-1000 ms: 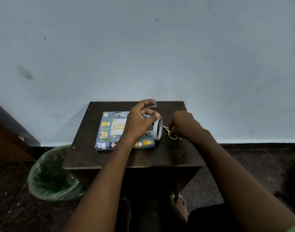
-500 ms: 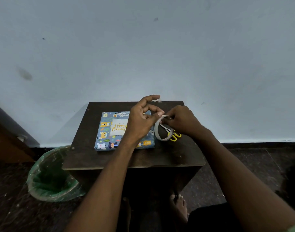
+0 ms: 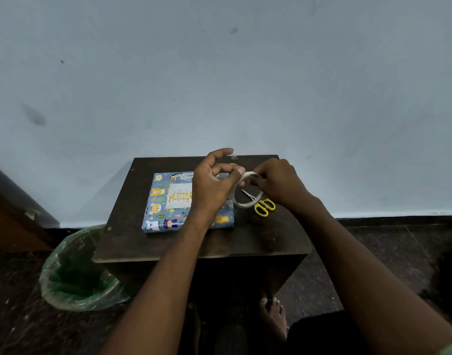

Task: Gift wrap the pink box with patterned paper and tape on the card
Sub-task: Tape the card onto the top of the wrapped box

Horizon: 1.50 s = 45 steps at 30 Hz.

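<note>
Head view: my left hand (image 3: 214, 184) and my right hand (image 3: 281, 184) meet over the far right part of the small dark wooden table (image 3: 201, 243). Between them I hold the white ring-shaped roll of clear tape (image 3: 246, 190), lifted and tilted so I see through its hole. My left thumb and a curled finger pinch the roll at its ten o'clock edge, while my left forefinger arches up free. My right fingers are curled tight at the roll's one o'clock edge, pinching there; whether they grip the roll itself or a loose tape end I cannot tell.

Seen through and below the ring, the small yellow-handled metal scissors (image 3: 262, 206) lie on the table, handles toward four o'clock, blades toward ten o'clock.

At nine o'clock from the roll lies the flat box wrapped in blue animal-patterned paper (image 3: 166, 213), flat on the tabletop, partly hidden by my left wrist. On its top face sits the white "Happy Birthday" card with gold lettering (image 3: 178, 196).

At seven o'clock from the table, on the dark speckled floor (image 3: 20, 316), stands the round bin lined with a green plastic bag (image 3: 73, 275). My bare foot (image 3: 272, 316) shows beneath the table.
</note>
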Tool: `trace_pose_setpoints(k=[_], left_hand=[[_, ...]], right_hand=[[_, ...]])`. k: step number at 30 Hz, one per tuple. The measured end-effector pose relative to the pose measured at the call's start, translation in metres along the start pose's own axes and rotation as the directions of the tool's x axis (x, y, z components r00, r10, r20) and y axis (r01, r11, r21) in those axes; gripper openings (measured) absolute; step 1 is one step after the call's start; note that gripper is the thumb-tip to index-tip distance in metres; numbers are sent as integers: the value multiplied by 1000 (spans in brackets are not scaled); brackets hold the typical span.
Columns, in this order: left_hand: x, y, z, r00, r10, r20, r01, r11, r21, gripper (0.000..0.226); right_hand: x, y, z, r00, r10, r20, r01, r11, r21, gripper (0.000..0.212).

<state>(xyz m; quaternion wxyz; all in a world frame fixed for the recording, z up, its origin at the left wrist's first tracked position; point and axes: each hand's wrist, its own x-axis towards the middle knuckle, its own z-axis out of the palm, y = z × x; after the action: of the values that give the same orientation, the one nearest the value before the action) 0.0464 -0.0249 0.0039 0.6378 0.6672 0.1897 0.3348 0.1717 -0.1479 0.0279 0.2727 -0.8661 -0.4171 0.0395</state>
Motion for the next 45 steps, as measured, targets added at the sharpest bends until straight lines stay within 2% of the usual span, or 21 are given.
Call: trace_pose_setpoints(k=[4, 9, 13, 16, 17, 19, 21, 24, 25, 26, 27, 29, 32, 34, 38, 45], left_hand=[[3, 1, 1, 988, -148, -52, 146, 988, -56, 48], [3, 2, 2, 965, -250, -86, 243, 967, -82, 50], [-1, -6, -9, 972, -209, -109, 224, 964, 145, 45], [-7, -9, -19, 985, -133, -109, 164, 914, 371, 39], [-8, -8, -23, 987, -126, -98, 154, 909, 387, 38], [-9, -1, -34, 987, -138, -78, 156, 927, 341, 34], [-9, 5, -45, 989, -132, -62, 145, 930, 338, 33], [-11, 10, -61, 994, -109, -25, 109, 896, 430, 40], [-13, 12, -66, 993, -114, -9, 106, 883, 456, 41], [-14, 13, -70, 993, -119, 12, 99, 874, 477, 40], [-14, 15, -73, 991, -127, 30, 96, 864, 493, 39], [-14, 15, -80, 989, -135, 65, 82, 851, 520, 36], [-12, 11, -87, 984, -131, 124, 42, 833, 551, 41], [-9, 10, -88, 981, -133, 145, 29, 827, 561, 40], [-6, 8, -89, 981, -98, 166, -21, 802, 597, 36], [-7, 14, -91, 981, -112, 158, -1, 813, 582, 31]], right_hand=[[1, -2, 2, 995, -45, -89, 38, 996, -75, 28], [2, -1, 0, 998, -51, -46, 46, 994, -101, 30], [5, -9, -2, 996, -32, 84, 41, 993, -111, 14], [6, -8, -4, 988, 20, 154, 3, 989, -148, 27], [7, -5, -4, 984, 48, 173, -16, 984, -180, 26], [6, -1, -4, 976, 87, 200, -37, 970, -241, 10], [5, 2, -1, 969, 121, 217, -64, 965, -254, 6], [6, 3, 3, 967, 110, 231, -52, 968, -246, 18], [5, 1, 4, 965, 107, 240, -44, 966, -255, 11], [5, 2, 5, 963, 103, 250, -35, 965, -259, 15], [6, 1, 6, 963, 93, 254, -24, 964, -264, 28], [8, -3, 8, 982, 44, 183, -14, 987, -158, 36], [8, -20, 15, 1000, -20, 11, 17, 976, 215, 27], [6, -33, 24, 997, -76, 24, 61, 922, 382, 19], [3, -52, 41, 985, -164, 55, 127, 902, 412, 15], [4, -57, 45, 978, -199, -68, 210, 922, 325, 13]])
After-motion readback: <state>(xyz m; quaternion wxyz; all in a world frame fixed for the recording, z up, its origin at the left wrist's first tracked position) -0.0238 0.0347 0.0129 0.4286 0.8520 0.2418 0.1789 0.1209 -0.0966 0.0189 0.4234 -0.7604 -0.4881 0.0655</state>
